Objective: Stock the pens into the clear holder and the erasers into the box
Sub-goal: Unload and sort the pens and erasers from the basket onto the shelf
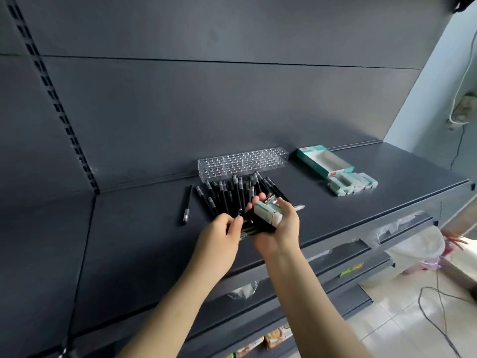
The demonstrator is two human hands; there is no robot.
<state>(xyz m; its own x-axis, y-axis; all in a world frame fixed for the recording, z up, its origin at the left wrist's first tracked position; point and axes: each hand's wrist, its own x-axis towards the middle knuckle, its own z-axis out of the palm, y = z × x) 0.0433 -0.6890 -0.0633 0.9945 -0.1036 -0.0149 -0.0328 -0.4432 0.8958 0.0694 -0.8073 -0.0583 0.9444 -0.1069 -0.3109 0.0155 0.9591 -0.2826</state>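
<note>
Where the black pens (232,192) lie fanned in a loose pile on the dark shelf (144,228), they sit just in front of the clear holder (242,164). A single pen (187,204) lies apart, left of the pile. The right hand (280,233), palm up over the pile's near edge, curls its fingers round a pale green eraser (267,214) and a bundle of pens. The left hand (220,239) pinches the end of one of these pens between thumb and forefinger. The open box (324,161) lies toward the right rear of the shelf, with loose erasers (353,183) grouped just beside its near end.

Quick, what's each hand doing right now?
Left hand: pinching a pen.
Right hand: holding an eraser and a bundle of pens.
</note>
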